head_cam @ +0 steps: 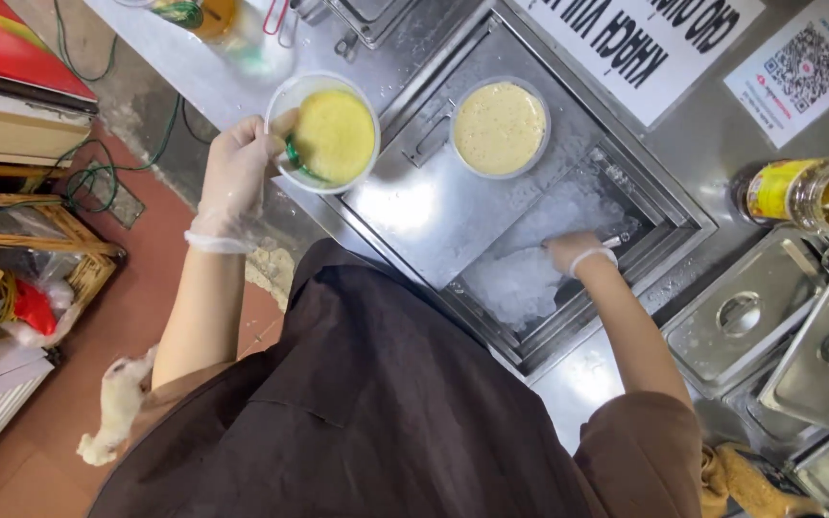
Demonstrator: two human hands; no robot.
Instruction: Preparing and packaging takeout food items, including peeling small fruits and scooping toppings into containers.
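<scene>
The gloved right hand [576,251] is sunk into crushed white ice [530,273] in the steel counter [712,153] bin, its grasp hidden. A clear round plastic cup of yellow cream [331,134] is gripped by the gloved left hand [237,168]. Beyond, a second cream-filled round tub [499,127] is set on the bin's lid.

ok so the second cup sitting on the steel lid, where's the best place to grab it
Grip the cup by its rim and upper wall, fingers around the outside, coming from above on its near-left side. It stands upright, open and nearly full of pale yellow mix, so any tilt risks a spill. That side faces bare lid; the right hand is down in the ice bin.
</scene>
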